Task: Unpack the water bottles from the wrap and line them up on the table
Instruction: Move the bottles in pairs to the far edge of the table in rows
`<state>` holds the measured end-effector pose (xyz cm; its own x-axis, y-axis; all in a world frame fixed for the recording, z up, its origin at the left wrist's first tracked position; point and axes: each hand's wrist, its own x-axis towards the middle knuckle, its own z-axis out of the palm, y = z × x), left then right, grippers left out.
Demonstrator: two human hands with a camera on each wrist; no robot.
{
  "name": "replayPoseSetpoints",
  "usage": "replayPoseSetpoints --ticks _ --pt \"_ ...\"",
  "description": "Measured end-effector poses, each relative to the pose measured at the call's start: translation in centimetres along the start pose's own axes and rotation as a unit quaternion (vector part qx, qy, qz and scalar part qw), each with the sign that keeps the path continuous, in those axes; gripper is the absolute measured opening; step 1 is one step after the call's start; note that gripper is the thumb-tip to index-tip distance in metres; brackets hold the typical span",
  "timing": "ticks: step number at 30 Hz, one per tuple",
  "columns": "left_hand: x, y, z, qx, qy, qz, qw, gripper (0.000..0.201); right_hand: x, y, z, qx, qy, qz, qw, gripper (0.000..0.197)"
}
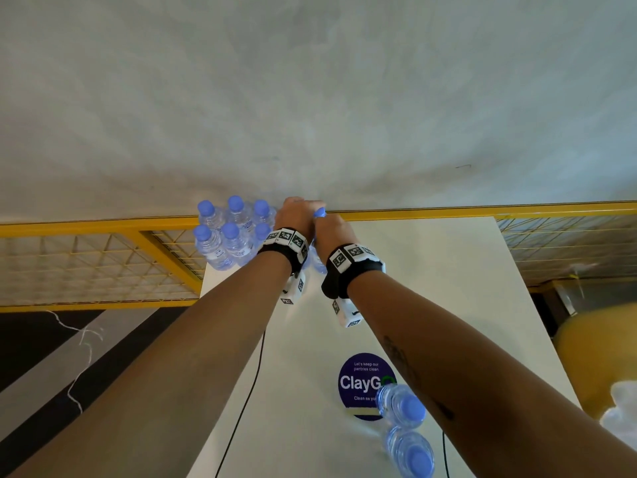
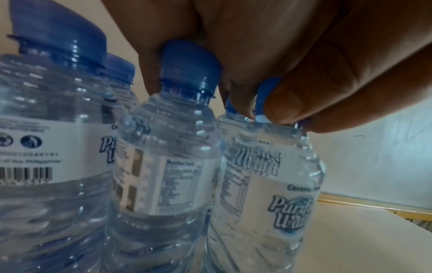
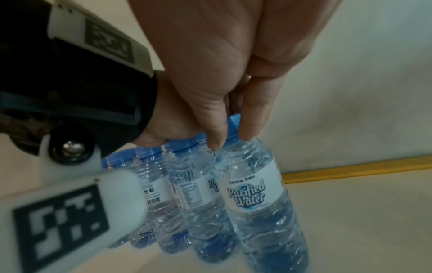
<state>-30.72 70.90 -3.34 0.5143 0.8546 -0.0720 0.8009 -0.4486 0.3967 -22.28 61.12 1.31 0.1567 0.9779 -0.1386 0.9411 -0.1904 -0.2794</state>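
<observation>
Several clear water bottles with blue caps [image 1: 231, 236] stand bunched at the far left corner of the white table [image 1: 431, 288]. My left hand [image 1: 294, 213] is at the right side of the bunch, its fingers curled over the cap of one bottle [image 2: 163, 166]. Right beside it, my right hand [image 1: 331, 229] pinches the cap of the rightmost bottle [image 3: 257, 194] between thumb and finger; this bottle stands upright on the table. Two more bottles [image 1: 401, 405] stand at the near right. No wrap shows around the bunch.
A yellow railing with wire mesh [image 1: 103, 229] runs behind the table against a grey wall. A round blue ClayGo sticker [image 1: 362, 381] and a black cable [image 1: 248, 391] lie on the tabletop. Crumpled clear plastic [image 1: 620, 405] sits by a yellow object [image 1: 593, 357] at the right.
</observation>
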Motion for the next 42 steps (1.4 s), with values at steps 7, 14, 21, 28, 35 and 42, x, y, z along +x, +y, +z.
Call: replayPoseSetpoints --ticks 7,14,21,28,35,42 --pt "-2.7 2.4 -3.4 0.05 -0.059 -0.03 0.997 0.059 -0.7 0.2 -1.3 0.037 -0.052 0.039 0.997 0.011" --pt "-13.5 4.9 -2.8 -0.07 0.087 0.031 0.993 0.036 -10.4 4.6 -4.0 0.172 -0.032 0.093 0.98 0.073" --pt "-26.6 12.6 2.0 -0.191 -0.158 0.162 0.955 0.028 -28.6 7.1 -6.2 0.088 -0.121 0.063 0.987 0.022" --pt "-31.2 14.8 5.5 -0.102 -0.195 0.187 0.957 0.04 -37.6 7.5 -1.4 0.068 -0.203 0.058 0.975 0.052" --pt "-31.4 16.4 6.3 0.023 -0.151 0.147 0.977 0.032 -38.1 7.7 0.8 -0.018 -0.144 -0.011 0.989 0.035" --pt "-25.6 16.1 2.5 0.029 -0.046 0.077 0.996 0.027 -38.0 9.3 0.0 0.014 -0.13 -0.028 0.991 0.027"
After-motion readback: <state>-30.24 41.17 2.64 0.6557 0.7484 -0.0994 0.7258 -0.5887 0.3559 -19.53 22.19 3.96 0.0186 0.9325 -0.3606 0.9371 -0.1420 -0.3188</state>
